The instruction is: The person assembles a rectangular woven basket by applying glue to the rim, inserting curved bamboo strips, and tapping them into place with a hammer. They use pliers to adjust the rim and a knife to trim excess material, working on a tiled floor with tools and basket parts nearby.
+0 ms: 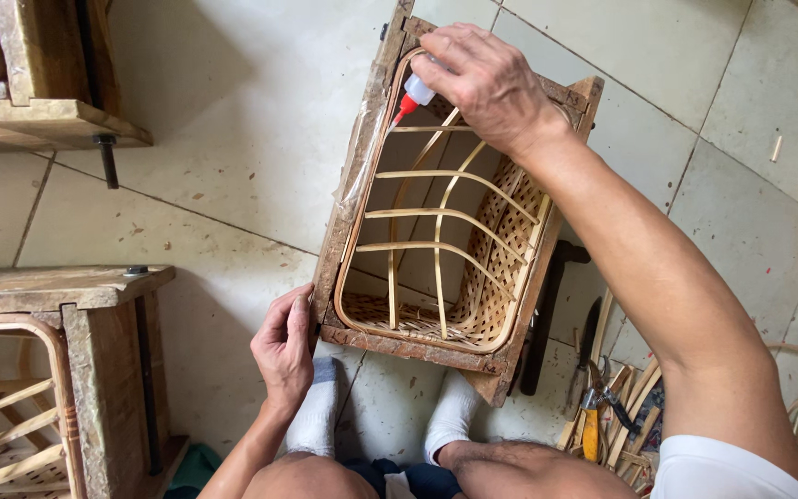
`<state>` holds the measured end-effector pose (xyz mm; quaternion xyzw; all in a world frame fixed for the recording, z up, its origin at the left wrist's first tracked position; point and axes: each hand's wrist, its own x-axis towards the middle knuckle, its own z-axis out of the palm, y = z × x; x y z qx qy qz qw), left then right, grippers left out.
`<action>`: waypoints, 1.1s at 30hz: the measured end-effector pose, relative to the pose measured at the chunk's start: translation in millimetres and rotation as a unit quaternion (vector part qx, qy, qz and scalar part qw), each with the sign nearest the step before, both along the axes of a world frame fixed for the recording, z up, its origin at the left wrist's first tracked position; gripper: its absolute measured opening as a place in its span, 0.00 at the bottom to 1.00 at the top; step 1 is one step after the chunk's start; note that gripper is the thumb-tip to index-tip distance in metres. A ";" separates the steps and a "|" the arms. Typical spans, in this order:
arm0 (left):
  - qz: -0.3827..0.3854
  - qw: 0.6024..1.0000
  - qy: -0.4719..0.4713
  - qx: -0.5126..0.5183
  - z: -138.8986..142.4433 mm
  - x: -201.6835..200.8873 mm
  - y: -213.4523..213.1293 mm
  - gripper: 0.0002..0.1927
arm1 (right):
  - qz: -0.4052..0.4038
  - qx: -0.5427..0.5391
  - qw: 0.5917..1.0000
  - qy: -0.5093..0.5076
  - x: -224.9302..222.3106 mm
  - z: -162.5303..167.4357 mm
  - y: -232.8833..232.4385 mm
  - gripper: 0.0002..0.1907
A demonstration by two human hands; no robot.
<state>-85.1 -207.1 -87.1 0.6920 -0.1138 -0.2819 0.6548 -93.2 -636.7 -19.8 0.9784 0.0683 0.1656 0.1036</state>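
A woven bamboo basket (496, 268) sits inside a worn wooden mould frame (348, 199) that stands on the tiled floor between my feet in white socks. My right hand (487, 79) reaches over the frame's far end and grips a small glue bottle (415, 92) with a red nozzle, its tip touching the basket's rim strip at the far left corner. My left hand (284, 346) presses against the frame's near left corner, fingers curled on the wood.
Two more wooden frames (57, 314) with bamboo strips stand at the left, one on a shelf-like ledge (43, 125). A hammer (547, 314), pliers (602, 397) and loose bamboo strips (634, 420) lie at the right of my feet.
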 end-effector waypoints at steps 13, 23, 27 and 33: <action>0.010 0.999 0.037 0.011 -3.3 -2.3 2.5 0.12 | 0.007 -0.063 0.998 0.004 15.6 24.4 -17.3 0.04; 0.005 0.999 -0.004 0.034 1.5 -0.8 1.4 0.12 | -0.024 -0.072 0.997 -0.008 21.1 5.5 -52.2 0.03; 0.011 0.999 0.030 0.032 4.4 -0.3 0.4 0.12 | -0.103 -0.033 0.994 -0.007 1.9 0.5 -65.9 0.03; 0.007 0.999 -0.012 0.029 4.4 1.4 -0.6 0.12 | -0.273 0.152 0.950 0.017 -68.9 9.0 -32.7 0.12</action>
